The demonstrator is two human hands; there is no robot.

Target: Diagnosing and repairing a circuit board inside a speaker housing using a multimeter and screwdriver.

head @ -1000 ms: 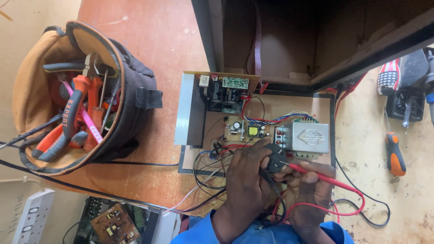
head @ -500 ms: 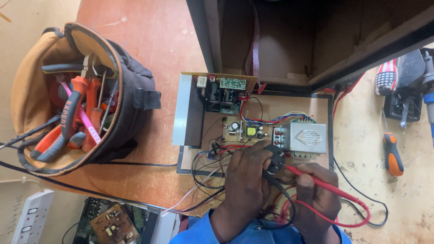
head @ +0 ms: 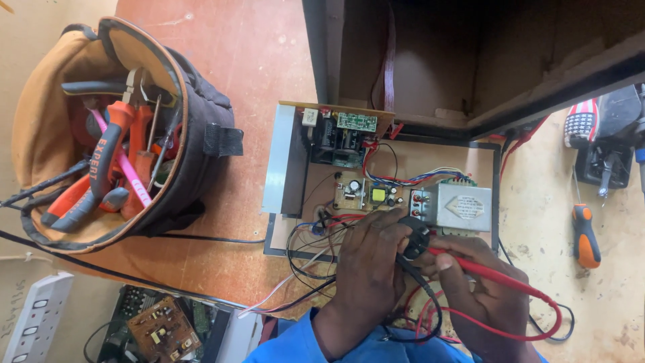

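Observation:
An opened wooden electronics case (head: pixel 494 202) lies on the bench, holding a small circuit board (head: pixel 368 195), a grey metal transformer (head: pixel 460 208) and loose wires. My left hand (head: pixel 366 269) grips a black round plug-like part (head: pixel 415 235) together with a black probe lead, just in front of the transformer. My right hand (head: pixel 480 289) holds a red meter probe (head: pixel 494 275), its tip pointing at the black part. Both hands are close together over the case's front edge.
A round tool bag (head: pixel 195 134) full of orange-handled pliers and screwdrivers stands at the left. A white power strip (head: pixel 33 316) and a spare circuit board (head: pixel 161 329) lie at lower left. An orange-handled screwdriver (head: pixel 586 235) and a dark tool are at right.
The hands stay on the black part and red probe. The view has shifted slightly; the red lead loops a little differently under my right hand.

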